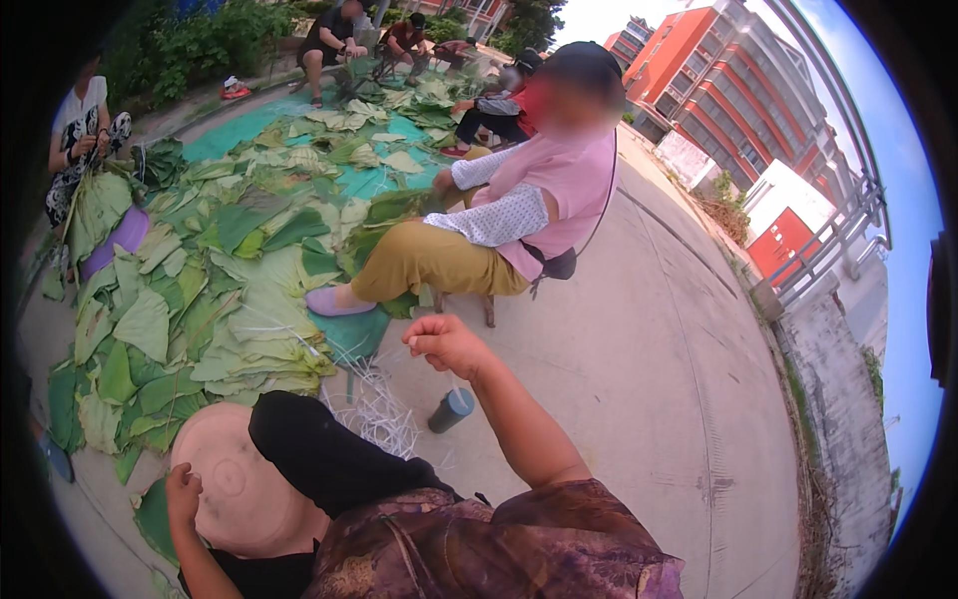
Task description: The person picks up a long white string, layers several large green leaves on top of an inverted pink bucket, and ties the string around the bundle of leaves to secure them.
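Observation:
My right hand (pixel 444 344) is raised over the pavement with its fingers curled in a pinch. A thin pale strand seems to hang beneath it, but what the fingertips hold is too small to make out. Below that hand stands a dark teal cylindrical cup (pixel 452 410), beside a tangle of white plastic strips (pixel 381 407). At the lower left, my left hand (pixel 183 491) has bent fingers at the edge of a round pinkish basin (pixel 239 479). A green leaf (pixel 153 521) shows just under this hand; whether the fingers grip anything is hidden.
Large green leaves (pixel 225 285) are spread in heaps over a green tarp (pixel 354 334). A person in pink (pixel 579 175) sits close ahead on a low seat. Another person (pixel 85 130) sits at far left by a purple basin (pixel 122 243); several others sit farther back.

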Tool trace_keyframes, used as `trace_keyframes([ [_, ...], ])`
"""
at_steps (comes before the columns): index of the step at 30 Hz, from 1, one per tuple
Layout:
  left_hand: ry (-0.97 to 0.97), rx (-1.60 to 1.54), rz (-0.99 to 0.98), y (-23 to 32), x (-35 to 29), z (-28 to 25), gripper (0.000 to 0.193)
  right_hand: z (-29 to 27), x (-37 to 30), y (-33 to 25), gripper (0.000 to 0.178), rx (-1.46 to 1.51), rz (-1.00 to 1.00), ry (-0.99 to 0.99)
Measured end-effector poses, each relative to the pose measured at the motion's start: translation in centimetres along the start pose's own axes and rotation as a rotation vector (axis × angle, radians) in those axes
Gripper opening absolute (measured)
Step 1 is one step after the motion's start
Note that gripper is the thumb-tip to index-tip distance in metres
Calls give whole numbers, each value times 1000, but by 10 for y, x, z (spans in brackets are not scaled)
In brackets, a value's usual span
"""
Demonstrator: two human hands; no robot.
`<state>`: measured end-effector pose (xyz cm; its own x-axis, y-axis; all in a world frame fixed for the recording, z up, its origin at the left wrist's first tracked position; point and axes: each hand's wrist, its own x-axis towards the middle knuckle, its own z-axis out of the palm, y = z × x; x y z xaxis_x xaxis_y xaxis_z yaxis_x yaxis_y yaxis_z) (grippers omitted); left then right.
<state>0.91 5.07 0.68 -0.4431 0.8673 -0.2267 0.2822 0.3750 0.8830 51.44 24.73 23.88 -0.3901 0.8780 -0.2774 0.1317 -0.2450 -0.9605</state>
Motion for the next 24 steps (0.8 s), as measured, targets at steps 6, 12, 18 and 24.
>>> trace_keyframes([
  [6, 3, -9, 16, 6, -3, 1, 35, 0, -1, 4, 13, 5, -6, -1],
  [12, 7, -6, 1, 8, -7, -1, 36, 3, -1, 5, 13, -11, -6, -3],
  [18, -1, 1, -32, 23, -15, 0, 36, 5, -4, 4, 10, -5, 13, 7],
  [24, -6, -12, -62, 22, -16, 0, 37, 2, -2, 10, 13, -13, 24, -2],
])
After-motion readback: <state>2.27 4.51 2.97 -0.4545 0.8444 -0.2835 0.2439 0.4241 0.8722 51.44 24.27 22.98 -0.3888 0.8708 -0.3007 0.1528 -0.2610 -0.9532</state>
